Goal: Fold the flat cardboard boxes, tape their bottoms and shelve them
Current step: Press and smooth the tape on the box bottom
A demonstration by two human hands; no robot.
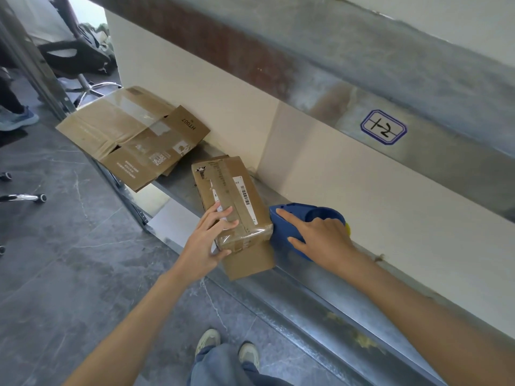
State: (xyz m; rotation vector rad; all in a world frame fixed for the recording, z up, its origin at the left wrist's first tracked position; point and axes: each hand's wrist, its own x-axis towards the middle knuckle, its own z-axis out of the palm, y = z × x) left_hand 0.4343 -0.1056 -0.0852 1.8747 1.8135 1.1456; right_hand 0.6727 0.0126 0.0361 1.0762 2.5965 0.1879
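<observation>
A small folded cardboard box [234, 196] lies on the metal shelf [292, 285], clear tape over its near end and one flap hanging toward me. My left hand [207, 240] holds the box's near left corner, fingers on top and thumb on the end face. A blue tape dispenser [287, 227] sits against the box's right side. My right hand [320, 238] grips the dispenser from above, index finger stretched along its nose. Further left, flat unfolded cardboard boxes [131, 135] lie stacked on the shelf end, overhanging it.
A cream wall panel [334, 174] backs the shelf. Above runs a metal beam with a blue-framed label [383, 126]. An office chair [75, 57] and another person's shoe [16, 118] are at the far left on the grey floor. My own feet [227, 349] stand below.
</observation>
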